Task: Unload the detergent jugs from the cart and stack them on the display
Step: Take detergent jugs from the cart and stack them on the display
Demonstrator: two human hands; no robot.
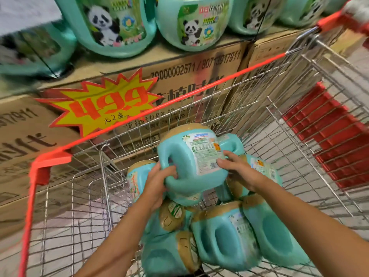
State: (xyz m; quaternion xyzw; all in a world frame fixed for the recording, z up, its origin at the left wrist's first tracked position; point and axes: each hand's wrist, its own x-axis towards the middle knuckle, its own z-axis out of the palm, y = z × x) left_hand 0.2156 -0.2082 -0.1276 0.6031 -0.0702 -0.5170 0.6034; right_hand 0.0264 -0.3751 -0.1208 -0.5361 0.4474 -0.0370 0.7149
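My left grip (pixel 157 182) is wrapped around the moulded handle of a detergent jug (pixel 191 158), fingers curled through the handle opening. My right grip (pixel 237 170) clasps the other side, fingers spread over the edge of the label. Both are grasping this one jug.

I am holding it lying on its side, tilted, inside the wire cart (pixel 159 108), raised just above the heap of other jugs (pixel 225 238) and below the orange rim. It is a squat turquoise plastic jug with rounded corners. Its tan cap end points away from me, toward the display. The face turned up carries a white label with fine print, a blue header, a small orange patch and a barcode near my right fingers. The handle is a thick loop of the same turquoise at the lower left.

The jugs beneath it lie every way, some on their sides with the handle hollows up, some showing their tan caps. One leans beside my left wrist.

Beyond the cart, the display jugs (pixel 191 23) stand upright in a row on cardboard boxes (pixel 199 62), their front labels showing a panda on green. A yellow and orange starburst price sign (pixel 103 104) reading 49.9 hangs on the boxes. A red plastic flap (pixel 327 132) sits behind the wire at the cart's right end.
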